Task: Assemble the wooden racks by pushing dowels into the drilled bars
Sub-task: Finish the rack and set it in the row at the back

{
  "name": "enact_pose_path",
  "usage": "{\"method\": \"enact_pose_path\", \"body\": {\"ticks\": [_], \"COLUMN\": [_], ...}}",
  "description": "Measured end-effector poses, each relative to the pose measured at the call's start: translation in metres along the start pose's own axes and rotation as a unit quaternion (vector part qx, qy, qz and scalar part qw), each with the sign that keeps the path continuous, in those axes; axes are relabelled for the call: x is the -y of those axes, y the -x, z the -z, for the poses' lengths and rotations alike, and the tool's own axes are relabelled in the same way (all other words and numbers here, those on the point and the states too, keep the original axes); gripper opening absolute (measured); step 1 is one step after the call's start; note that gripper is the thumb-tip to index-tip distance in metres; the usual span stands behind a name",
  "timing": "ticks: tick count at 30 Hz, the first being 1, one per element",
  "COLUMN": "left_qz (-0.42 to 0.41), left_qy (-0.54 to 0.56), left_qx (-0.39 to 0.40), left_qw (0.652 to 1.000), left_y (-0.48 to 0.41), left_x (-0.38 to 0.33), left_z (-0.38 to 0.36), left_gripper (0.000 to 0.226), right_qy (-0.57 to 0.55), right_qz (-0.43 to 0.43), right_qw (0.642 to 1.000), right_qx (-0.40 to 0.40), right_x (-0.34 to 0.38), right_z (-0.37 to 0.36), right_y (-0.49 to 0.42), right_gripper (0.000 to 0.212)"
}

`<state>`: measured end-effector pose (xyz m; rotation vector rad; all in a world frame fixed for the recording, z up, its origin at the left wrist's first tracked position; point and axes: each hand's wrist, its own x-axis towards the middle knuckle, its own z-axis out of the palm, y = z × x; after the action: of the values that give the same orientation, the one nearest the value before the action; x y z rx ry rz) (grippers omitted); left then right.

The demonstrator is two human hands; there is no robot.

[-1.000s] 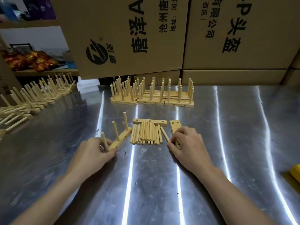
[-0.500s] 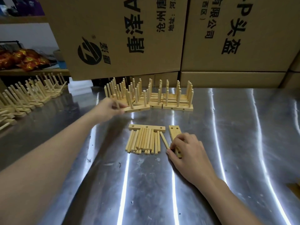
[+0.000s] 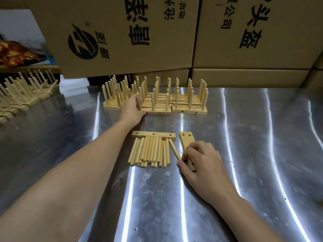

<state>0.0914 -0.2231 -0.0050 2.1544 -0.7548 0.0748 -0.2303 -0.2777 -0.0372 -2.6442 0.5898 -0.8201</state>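
My left hand (image 3: 132,109) reaches far forward and grips a finished three-dowel rack (image 3: 158,111), set on the table at the front of a row of finished racks (image 3: 189,102). My right hand (image 3: 199,158) rests on a pair of drilled bars (image 3: 186,138) lying side by side, fingers curled over their near end. A bundle of loose dowels (image 3: 151,151) lies left of that hand, with one single dowel (image 3: 173,151) at its thumb. Another drilled bar (image 3: 153,134) lies across the top of the bundle.
Large cardboard boxes (image 3: 122,32) stand right behind the finished racks. More finished racks (image 3: 22,95) line the left side of the shiny metal table (image 3: 253,145). Red packets (image 3: 14,53) sit on a shelf at far left.
My left hand carried the finished rack from the near table forward and set it down against the row of racks. My right hand stayed on the drilled bars.
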Motion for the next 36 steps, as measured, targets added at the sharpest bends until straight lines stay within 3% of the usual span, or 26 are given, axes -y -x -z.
{"method": "enact_pose_path", "body": {"ticks": [12,16,20,23,26,32,36], "left_qz": [0.078,0.108,0.057,-0.01,0.004,-0.015,-0.045], "left_qy": [0.003,0.014,0.103,0.186,0.237,0.22,0.205], "left_qx": [-0.112,-0.13,-0.142,-0.068,-0.008,-0.085,-0.11], "left_qw": [0.991,0.985,0.983,0.98,0.971,0.972,0.972], "left_y": [-0.004,0.002,0.03,0.086,0.154,0.215,0.208], "left_x": [-0.006,-0.021,-0.061,-0.078,-0.068,-0.04,-0.03], "left_z": [-0.014,-0.008,0.018,0.037,0.043,0.055,0.066], "left_gripper": [0.05,0.041,0.024,0.024,0.02,0.024,0.026], "right_qy": [-0.004,-0.002,0.001,0.002,0.014,-0.014,-0.001], "right_qz": [0.0,0.001,0.005,0.002,0.009,-0.087,-0.149], "right_qw": [1.0,1.0,1.0,1.0,1.0,0.995,0.988], "right_qx": [0.005,0.006,0.001,-0.005,-0.001,-0.055,-0.034], "right_x": [0.002,0.002,0.0,0.001,0.005,0.004,-0.008], "right_z": [0.002,0.001,0.0,0.0,0.005,0.021,0.031], "right_y": [-0.001,-0.002,-0.001,-0.001,0.001,0.004,0.005], "right_gripper": [0.013,0.013,0.013,0.014,0.016,0.017,0.025]}}
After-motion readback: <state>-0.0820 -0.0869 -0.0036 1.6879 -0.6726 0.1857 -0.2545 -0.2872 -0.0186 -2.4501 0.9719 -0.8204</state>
